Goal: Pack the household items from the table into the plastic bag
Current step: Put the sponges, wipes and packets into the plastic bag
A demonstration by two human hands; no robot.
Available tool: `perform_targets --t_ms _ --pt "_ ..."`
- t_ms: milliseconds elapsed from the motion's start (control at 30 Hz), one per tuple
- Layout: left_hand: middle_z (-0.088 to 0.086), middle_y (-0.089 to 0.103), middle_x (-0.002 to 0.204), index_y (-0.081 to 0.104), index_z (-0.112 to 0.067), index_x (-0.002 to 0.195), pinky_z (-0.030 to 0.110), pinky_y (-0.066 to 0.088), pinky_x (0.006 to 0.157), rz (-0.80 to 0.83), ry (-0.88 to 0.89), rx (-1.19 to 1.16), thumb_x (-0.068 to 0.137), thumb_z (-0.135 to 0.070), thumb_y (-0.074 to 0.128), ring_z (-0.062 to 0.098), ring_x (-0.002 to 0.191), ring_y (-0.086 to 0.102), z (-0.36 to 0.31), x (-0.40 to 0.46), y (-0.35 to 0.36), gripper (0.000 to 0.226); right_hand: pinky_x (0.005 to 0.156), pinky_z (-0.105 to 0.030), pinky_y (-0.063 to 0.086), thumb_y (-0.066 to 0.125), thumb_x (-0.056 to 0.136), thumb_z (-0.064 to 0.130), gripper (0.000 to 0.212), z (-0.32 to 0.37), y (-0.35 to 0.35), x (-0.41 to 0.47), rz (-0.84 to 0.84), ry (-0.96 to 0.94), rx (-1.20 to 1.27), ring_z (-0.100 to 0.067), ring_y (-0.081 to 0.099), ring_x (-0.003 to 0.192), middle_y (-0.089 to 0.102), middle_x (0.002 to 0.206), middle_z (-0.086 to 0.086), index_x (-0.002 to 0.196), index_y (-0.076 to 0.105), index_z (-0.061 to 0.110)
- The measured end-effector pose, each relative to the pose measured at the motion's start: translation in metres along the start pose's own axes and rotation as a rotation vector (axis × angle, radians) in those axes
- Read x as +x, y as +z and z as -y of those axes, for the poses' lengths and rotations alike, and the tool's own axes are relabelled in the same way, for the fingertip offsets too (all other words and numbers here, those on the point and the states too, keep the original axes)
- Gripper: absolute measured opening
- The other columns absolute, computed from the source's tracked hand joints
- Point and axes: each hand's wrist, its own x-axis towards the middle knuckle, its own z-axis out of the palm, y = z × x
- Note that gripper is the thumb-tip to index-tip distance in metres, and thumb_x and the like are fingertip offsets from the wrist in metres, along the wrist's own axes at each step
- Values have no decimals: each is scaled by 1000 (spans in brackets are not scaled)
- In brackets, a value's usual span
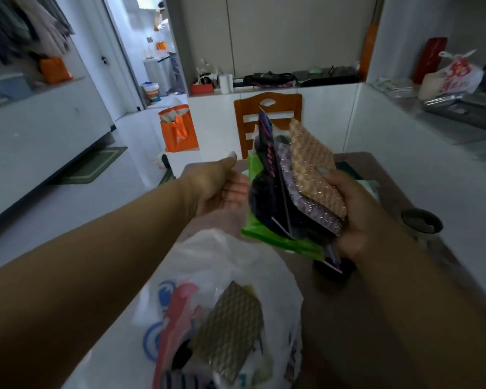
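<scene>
My right hand (357, 217) grips a stack of items above the table: a tan waffle-textured pad (312, 169) on top, a purple textured pad (300, 197) under it, dark packaged items (267, 197) and a green packet (267, 234) at the bottom. My left hand (219, 186) is open, palm up, just left of the stack and apart from it. Below, a white plastic bag (227, 265) with blue and red print lies on the table's near edge. Inside it shows a grey-brown waffle pad (230, 327) and other items.
The brown table (357, 318) carries a dark round cup (421, 220) at the right and a small dark object (334, 268) under the stack. A wooden chair (267, 108) stands behind the table. An orange shopping bag (178, 130) sits on the floor. A person stands in the far doorway.
</scene>
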Motion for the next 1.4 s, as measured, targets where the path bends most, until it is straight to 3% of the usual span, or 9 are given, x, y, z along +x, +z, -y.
perform_targets --t_ms 167,400,500,700,933,1067,1167,1267,1400 --pt "0 67 63 64 -13 76 24 51 56 -206 171 123 93 -27 50 17 62 62 13 -57 -16 27 53 -30 58 64 66 24 23 -36 23 -67 48 56 -14 -20 74 62 77 73 -9 76 80 12" --pt "12 72 81 65 -4 89 28 59 57 -206 83 209 96 -19 47 20 66 71 55 -118 -37 25 46 -30 57 67 58 24 26 -91 37 -113 0 393 -82 -25 71 52 74 66 -16 69 78 3" --pt "23 68 107 65 -4 109 43 57 86 -141 -91 122 97 -42 41 36 94 67 77 -135 -41 46 51 -33 58 69 59 23 36 -116 35 -118 -29 493 -119 -29 72 58 74 75 -19 88 74 1" --pt "20 66 110 59 -8 107 38 51 78 -123 -296 258 82 -77 15 33 93 65 107 -160 -43 86 74 -44 58 74 58 25 59 -139 16 -101 -231 502 -147 -35 71 77 73 99 -22 114 67 7" --pt "29 61 122 50 -9 128 43 45 102 378 -494 409 97 -55 25 36 107 60 123 -182 -46 61 61 -33 57 72 77 25 45 -136 10 -75 -372 483 -234 -31 69 81 71 109 -16 119 64 12" --pt "34 49 134 53 10 126 43 32 113 667 -607 340 76 -79 7 40 120 52 114 -197 -58 112 67 -34 56 72 77 24 40 -139 17 -64 -402 433 -208 -29 68 82 72 106 -14 115 65 14" --pt "45 52 113 59 15 114 44 38 96 805 -488 346 62 -89 16 35 92 53 102 -202 -69 123 83 -44 56 74 76 24 47 -154 30 -61 -416 360 -255 -31 68 92 70 110 -15 119 61 13" --pt "21 66 75 69 8 102 33 42 75 844 -392 254 56 -94 33 26 68 58 97 -202 -77 117 92 -48 53 81 63 42 89 -180 49 -58 -468 393 -457 -34 62 107 60 127 -15 138 44 9" --pt "9 64 52 63 15 104 28 45 62 832 -351 209 65 -88 16 17 49 59 98 -198 -79 120 70 -28 46 55 77 66 90 -193 70 -55 -418 547 -865 -23 57 94 55 132 -10 141 37 6"
